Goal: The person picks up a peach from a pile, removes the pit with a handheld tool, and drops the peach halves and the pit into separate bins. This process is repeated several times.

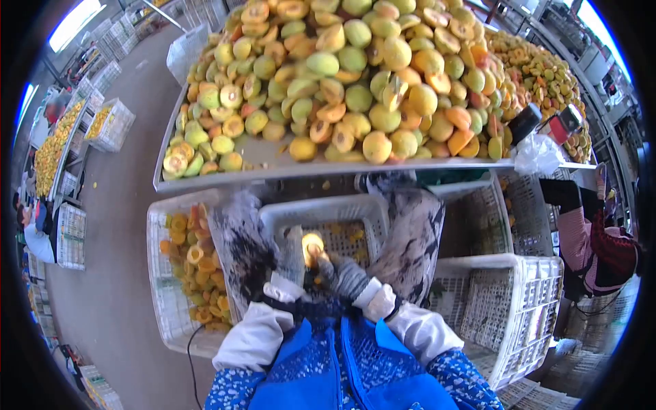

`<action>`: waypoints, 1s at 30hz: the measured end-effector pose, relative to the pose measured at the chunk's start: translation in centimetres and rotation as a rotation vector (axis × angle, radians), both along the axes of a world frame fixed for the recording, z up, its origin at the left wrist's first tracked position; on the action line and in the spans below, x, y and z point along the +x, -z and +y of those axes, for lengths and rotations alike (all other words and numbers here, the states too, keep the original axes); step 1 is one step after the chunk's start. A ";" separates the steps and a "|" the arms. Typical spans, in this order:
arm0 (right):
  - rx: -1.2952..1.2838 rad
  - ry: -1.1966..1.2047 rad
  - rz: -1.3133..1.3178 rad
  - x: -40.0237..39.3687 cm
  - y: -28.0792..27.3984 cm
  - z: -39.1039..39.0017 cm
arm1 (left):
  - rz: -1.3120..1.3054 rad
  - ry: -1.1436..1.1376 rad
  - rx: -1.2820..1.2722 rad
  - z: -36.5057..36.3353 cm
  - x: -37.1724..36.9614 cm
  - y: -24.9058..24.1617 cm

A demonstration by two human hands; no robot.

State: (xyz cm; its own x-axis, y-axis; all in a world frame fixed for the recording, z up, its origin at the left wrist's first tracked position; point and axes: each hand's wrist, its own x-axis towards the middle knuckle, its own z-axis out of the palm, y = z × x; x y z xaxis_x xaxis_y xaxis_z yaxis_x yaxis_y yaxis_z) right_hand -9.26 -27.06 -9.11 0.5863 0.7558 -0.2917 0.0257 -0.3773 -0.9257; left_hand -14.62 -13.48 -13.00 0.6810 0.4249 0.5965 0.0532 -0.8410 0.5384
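Note:
Close in front of my body, my right hand [346, 277] in a grey knit glove is closed, its fingertips against a brightly lit yellow stone fruit [312, 243]. My left hand [292, 254] is at the fruit's left side, pale and smeared, its fingers not readable. Whether a tool is in either hand I cannot make out. Both hands are between my knees, over a grey plastic crate [324, 205] with some fruit pieces at its bottom. A large heap of whole and halved yellow-green stone fruits [355, 75] covers the metal table ahead.
The table's front edge [342, 166] runs above my knees. A crate of fruit halves [158, 273] stands left; a white crate [519, 314] lies tipped right. A plastic bag [538, 154] and black-lidded container [525, 123] sit at the table's right corner. Another person [594, 239] is at far right.

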 end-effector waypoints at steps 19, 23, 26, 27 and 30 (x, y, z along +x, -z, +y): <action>0.113 -0.187 0.524 0.5 -8.0 -1.1 | 0.596 0.391 -0.640 4.1 2.7 -1.9; 0.381 -0.073 1.020 -1.4 -5.7 0.2 | 0.658 0.326 -0.520 4.6 3.0 -0.8; 0.478 -0.087 1.198 -2.0 -5.1 0.5 | 0.711 0.301 -0.467 4.7 2.8 0.5; 0.505 -0.101 1.244 -2.0 -5.1 0.4 | 0.723 0.294 -0.456 4.9 2.9 0.8; 0.579 -0.186 1.375 -1.4 -4.1 0.0 | 0.651 0.260 -0.556 3.8 2.6 -0.6</action>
